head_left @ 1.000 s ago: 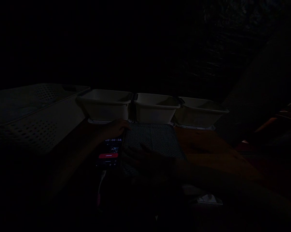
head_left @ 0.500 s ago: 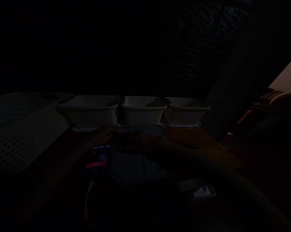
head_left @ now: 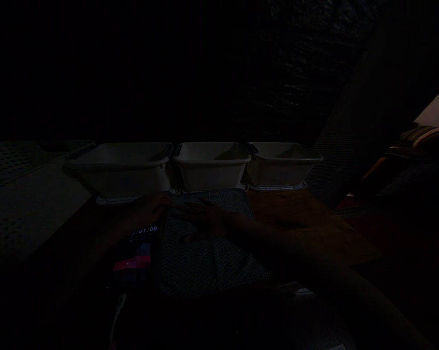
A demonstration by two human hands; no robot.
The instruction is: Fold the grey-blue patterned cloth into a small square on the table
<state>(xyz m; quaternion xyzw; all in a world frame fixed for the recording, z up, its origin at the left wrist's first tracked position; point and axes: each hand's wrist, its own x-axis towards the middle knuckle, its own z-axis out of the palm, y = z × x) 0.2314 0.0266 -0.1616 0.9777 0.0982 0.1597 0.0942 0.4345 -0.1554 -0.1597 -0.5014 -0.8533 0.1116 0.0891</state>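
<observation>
A grey textured cloth (head_left: 208,272) lies flat on the wooden table in very dim light. My right hand (head_left: 208,218) rests on its upper part, palm down, with fingers spread and pointing left. At the cloth's far left corner is my left hand (head_left: 155,203), its fingertips stretched out and touching the edge; shadow hides much of it. Just below my left wrist lies a phone (head_left: 133,262) with a lit timer screen. A pale cable (head_left: 116,313) runs from its near end.
Three pale plastic bins, left (head_left: 128,177), middle (head_left: 212,175) and right (head_left: 281,170), line the far edge of the wooden table (head_left: 295,209). A perforated white basket (head_left: 33,204) stands at the left. A small pale item (head_left: 303,291) shows partly under my right forearm.
My right hand's fingers have spread out over the cloth. My left hand stays at the corner. The view has shifted slightly, and the phone's timer has advanced to a minute.
</observation>
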